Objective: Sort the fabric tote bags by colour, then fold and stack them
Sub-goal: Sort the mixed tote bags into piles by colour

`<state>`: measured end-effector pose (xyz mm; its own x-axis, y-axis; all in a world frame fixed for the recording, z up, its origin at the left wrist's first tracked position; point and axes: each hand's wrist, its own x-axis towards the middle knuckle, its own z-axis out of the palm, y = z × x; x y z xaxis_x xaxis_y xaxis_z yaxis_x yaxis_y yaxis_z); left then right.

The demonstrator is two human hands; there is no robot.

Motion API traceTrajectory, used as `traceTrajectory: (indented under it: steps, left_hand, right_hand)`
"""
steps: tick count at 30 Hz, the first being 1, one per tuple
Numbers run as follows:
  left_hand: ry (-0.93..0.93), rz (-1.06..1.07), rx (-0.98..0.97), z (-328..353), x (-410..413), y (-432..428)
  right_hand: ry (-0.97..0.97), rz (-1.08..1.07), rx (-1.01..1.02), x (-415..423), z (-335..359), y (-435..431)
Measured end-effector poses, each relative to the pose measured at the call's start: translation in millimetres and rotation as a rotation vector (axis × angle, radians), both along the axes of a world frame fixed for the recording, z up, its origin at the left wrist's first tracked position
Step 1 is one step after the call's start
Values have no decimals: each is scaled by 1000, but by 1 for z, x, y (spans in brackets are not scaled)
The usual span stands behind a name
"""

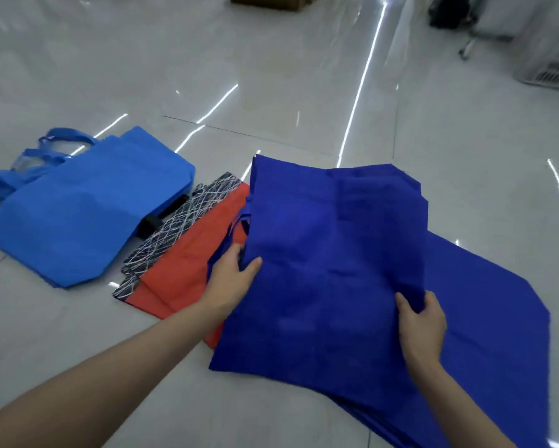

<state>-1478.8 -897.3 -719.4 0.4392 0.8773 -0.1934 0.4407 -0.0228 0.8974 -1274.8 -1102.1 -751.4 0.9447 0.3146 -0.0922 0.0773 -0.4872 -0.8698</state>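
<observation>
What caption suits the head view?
Left hand and right hand grip a dark blue tote beside an orange bag and light blue bags.

Bare floor [271, 76] lies open beyond the bags. Light blue tote bags [87, 205] and an orange bag [187, 266] block the left; dark blue tote bags [330, 253] fill the middle and right.

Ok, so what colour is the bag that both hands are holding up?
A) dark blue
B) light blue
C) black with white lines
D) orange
A: the left hand and the right hand each pinch an edge of the dark blue bag, while the light blue bags and the orange bag lie untouched on the floor.
</observation>
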Motion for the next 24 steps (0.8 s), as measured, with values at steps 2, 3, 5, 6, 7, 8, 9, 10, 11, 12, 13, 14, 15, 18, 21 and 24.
traceTrajectory:
  steps: [2,3,5,6,7,8,9,10,11,12,13,14,15,18,21,24]
  left_hand:
    - [44,-74,36,2,36,-14]
    - [61,-115,54,2,54,-22]
    - [81,-206,52,-2,89,-40]
    - [80,-249,43,-7,105,-49]
    - [86,-288,37,-12,121,-58]
    - [90,-318,37,-17,134,-68]
    - [94,-342,33,-23,146,-76]
    - [96,-360,26,-28,155,-85]
    - [114,-373,16,-34,162,-92]
    - [138,-376,7,-40,166,-98]
    - [171,-372,-6,-48,169,-101]
    - [212,-359,-16,-54,171,-104]
    - [276,-339,-20,-59,172,-106]
    - [525,-263,-25,-66,174,-115]
    - [545,-246,-47,-68,171,-115]
    - [441,-197,-27,-71,160,-102]
  right_hand:
    - [-23,-110,-73,19,0,-30]
    - [-35,-155,-120,30,0,-44]
    - [-46,-250,-224,51,0,-74]
    - [-47,-280,-267,61,1,-88]
    - [-38,-302,-299,69,0,-101]
    - [-21,-328,-325,76,-1,-113]
    - [-1,-352,-347,82,-5,-125]
    - [21,-367,-370,86,-9,-136]
    - [41,-378,-388,88,-14,-146]
    - [60,-389,-400,89,-20,-154]
    - [74,-404,-414,89,-27,-162]
    - [90,-423,-439,89,-32,-167]
    - [115,-445,-485,89,-37,-171]
    - [213,-462,-612,89,-46,-169]
    - [245,-372,-587,90,-47,-153]
    - [173,-312,-649,88,-38,-131]
